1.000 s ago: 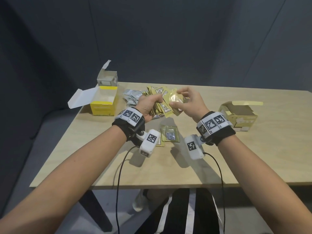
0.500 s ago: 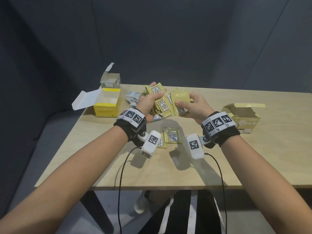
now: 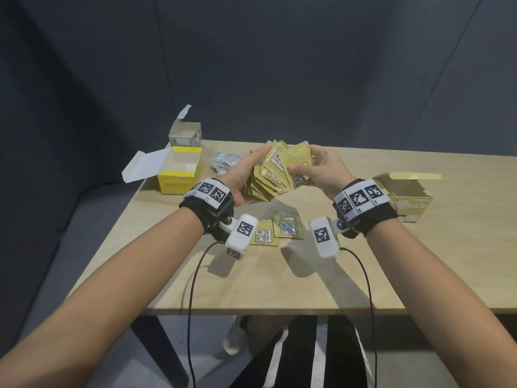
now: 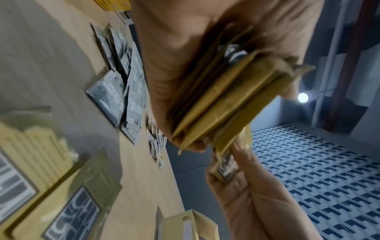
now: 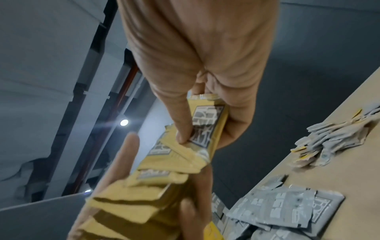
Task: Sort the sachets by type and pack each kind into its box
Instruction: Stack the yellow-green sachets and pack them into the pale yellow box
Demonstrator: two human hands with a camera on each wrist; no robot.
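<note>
i hold the gold sachets (image 3: 270, 175) fanned above the desk (image 3: 363, 264), left hand (image 3: 246, 177) cupping, right hand (image 3: 321, 172) pinching; the brown box (image 3: 402, 197) sits right of the fan, nearer my right hand.

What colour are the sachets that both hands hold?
Gold-yellow sachets with a grey printed panel; the right wrist view shows them best.

Gold sachets (image 3: 275, 169) shiny foil; silver sachets (image 3: 223, 161) crinkled foil; table (image 3: 279, 275) matt pale wood; boxes (image 3: 179, 175) cardboard.
</note>
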